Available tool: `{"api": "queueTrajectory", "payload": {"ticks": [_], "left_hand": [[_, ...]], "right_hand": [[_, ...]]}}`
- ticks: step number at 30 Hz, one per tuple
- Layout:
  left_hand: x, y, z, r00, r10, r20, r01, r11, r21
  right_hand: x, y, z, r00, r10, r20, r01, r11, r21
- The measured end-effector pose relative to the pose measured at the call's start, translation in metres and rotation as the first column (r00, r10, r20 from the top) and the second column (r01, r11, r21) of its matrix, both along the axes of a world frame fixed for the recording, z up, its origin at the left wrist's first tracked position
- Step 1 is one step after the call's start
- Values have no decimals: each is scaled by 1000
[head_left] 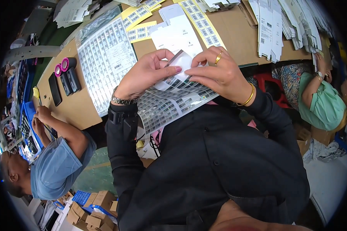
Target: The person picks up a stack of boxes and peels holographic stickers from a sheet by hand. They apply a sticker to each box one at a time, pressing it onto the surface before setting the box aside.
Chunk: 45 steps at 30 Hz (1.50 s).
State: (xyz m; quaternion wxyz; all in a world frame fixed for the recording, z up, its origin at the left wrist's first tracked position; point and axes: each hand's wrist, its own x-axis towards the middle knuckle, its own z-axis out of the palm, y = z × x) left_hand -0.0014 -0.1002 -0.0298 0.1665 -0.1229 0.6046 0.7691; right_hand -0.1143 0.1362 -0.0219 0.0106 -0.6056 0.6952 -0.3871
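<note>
A: So the left hand (148, 75) pinches the small white card (181, 61) at its left edge?

B: Yep — right hand (219, 73) pinches its right side, card slanting up-left, just above the sticker sheet (173, 104) draped off the counter (235, 34) edge.

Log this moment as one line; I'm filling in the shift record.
left hand: pinches small white card | right hand: holds same card | under hands: sticker sheet | table: more sheets
</note>
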Motion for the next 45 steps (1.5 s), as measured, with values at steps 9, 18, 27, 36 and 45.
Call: {"api": "queueTrajectory", "payload": {"ticks": [9, 18, 27, 36, 45], "left_hand": [[1, 0, -8, 1000, 29, -6, -30, 991, -127], [5, 1, -28, 991, 90, -95, -117, 934, -337], [7, -1, -21, 993, 108, -47, -110, 993, -40], [3, -6, -22, 997, 74, 4, -74, 988, 138], [4, -6, -27, 996, 87, -35, -93, 972, -214]], "right_hand": [[3, -7, 2, 969, 28, -246, -28, 1000, 6], [-2, -13, -9, 958, 115, -262, -113, 993, 21], [-14, -18, -10, 993, 106, -51, -104, 994, 28], [-14, -19, -9, 988, 147, -48, -145, 989, 33], [-11, -19, -12, 980, 168, -104, -161, 985, 65]]}}
